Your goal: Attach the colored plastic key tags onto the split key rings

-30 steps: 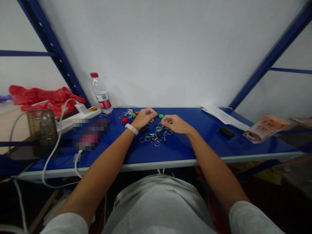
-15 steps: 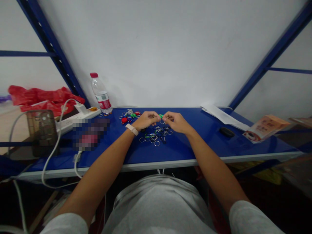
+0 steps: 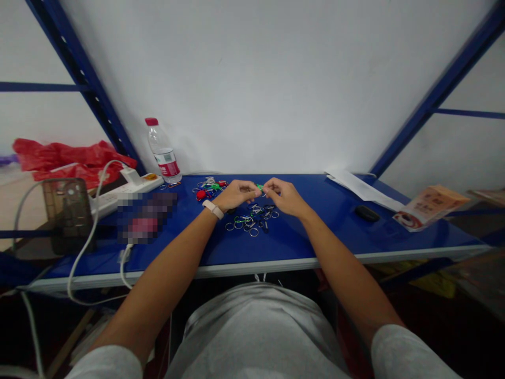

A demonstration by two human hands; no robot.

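My left hand (image 3: 238,195) pinches a small green piece (image 3: 260,187), which looks like a carabiner clip; the fingers cover most of it. Close against it, my right hand (image 3: 284,197) is closed on a metal key ring (image 3: 264,195), seen only in part. Both hands meet just over the blue table (image 3: 315,231). Below them lies a loose pile of key rings with dark blue and green clips (image 3: 254,217). Left of my left hand is a second cluster of clips and rings in red, green, blue and silver (image 3: 209,188).
A water bottle (image 3: 164,155) stands at the back left, beside a white power strip (image 3: 118,197) with cables. A blurred-out phone-like object (image 3: 148,218) lies at left. On the right are white papers (image 3: 361,190), a small black object (image 3: 367,213) and an orange-white packet (image 3: 430,208).
Both hands stay in nearly the same place. My right fingers have shifted slightly, and the key ring, round and plain before, now shows less between the fingertips.
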